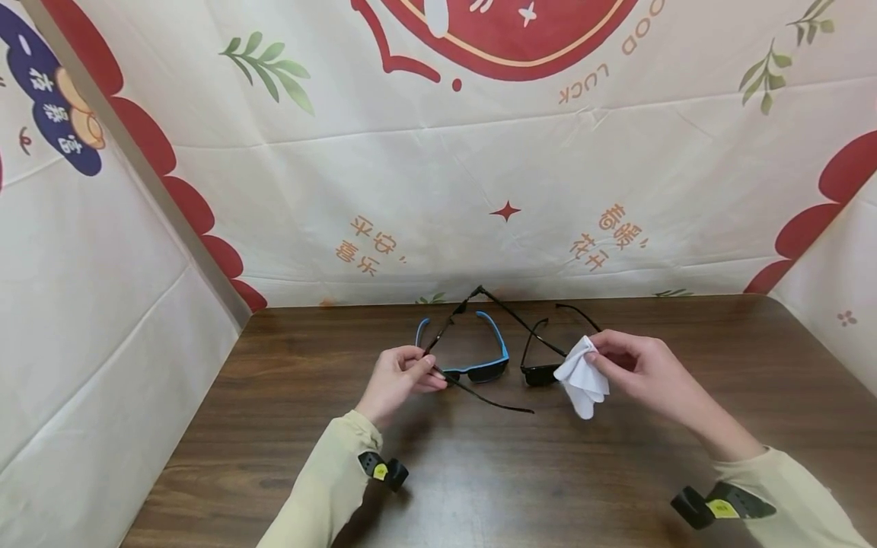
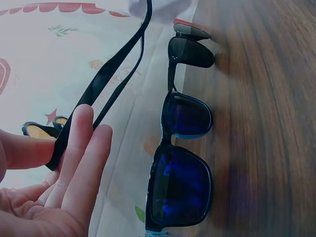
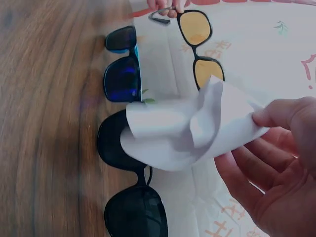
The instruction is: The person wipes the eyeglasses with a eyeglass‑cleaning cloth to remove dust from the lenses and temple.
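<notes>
My left hand [image 1: 400, 374] pinches a pair of black-framed glasses with yellow lenses [image 3: 195, 28] between thumb and fingers, near one hinge. They are raised above the tabletop with the arms unfolded. One thin temple arm [image 1: 496, 405] extends toward the right below the hand. In my right hand [image 1: 647, 373] a white cloth [image 1: 584, 380] is pinched at its upper part, and its folds hang down. Behind the left hand stand sunglasses with blue arms [image 1: 505, 346] and dark blue lenses [image 2: 181, 187]. The cloth partly covers a pair of black sunglasses [image 1: 540, 375].
A brown wooden table [image 1: 479, 479] carries the two standing pairs. Behind it hangs a white printed cloth backdrop [image 1: 445, 190], with more printed cloth at the left side [image 1: 89, 304] and right side. Each wrist wears a black strapped camera.
</notes>
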Demonstrator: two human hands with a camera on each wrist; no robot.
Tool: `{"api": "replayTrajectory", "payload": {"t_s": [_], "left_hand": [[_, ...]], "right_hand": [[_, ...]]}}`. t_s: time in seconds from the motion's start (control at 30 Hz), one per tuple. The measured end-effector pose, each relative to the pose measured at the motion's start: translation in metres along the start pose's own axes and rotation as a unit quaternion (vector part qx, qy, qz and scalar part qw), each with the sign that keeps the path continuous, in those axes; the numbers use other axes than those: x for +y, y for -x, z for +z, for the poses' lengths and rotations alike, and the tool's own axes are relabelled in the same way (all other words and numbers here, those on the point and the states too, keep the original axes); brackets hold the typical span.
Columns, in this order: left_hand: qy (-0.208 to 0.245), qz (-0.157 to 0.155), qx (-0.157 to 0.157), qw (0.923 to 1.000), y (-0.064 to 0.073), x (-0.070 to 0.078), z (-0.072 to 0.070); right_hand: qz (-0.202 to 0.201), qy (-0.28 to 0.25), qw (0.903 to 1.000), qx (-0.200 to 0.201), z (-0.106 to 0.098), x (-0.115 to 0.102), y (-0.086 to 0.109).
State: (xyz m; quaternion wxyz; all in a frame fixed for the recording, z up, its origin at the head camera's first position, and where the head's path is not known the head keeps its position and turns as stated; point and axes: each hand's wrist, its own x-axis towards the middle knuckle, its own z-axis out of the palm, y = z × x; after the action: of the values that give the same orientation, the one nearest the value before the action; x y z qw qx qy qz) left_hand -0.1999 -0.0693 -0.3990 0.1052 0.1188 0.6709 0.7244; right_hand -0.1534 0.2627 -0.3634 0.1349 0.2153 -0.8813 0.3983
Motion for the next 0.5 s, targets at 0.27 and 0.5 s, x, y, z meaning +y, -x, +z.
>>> {"api": "replayTrajectory", "payload": {"t_s": [0.27,0.5], "left_hand": [[0.000,0.004,-0.016,0.9999,0.003,0.001,0.002],[-0.003,0.005,-0.027,0.9996,0.008,0.005,0.004]], "right_hand": [[-0.069,0.023,0.9969,0.029,0.011,-0.002,-0.008],[-0.103,0.117,0.9825,0.103,0.017,0.001,-0.013]]}}
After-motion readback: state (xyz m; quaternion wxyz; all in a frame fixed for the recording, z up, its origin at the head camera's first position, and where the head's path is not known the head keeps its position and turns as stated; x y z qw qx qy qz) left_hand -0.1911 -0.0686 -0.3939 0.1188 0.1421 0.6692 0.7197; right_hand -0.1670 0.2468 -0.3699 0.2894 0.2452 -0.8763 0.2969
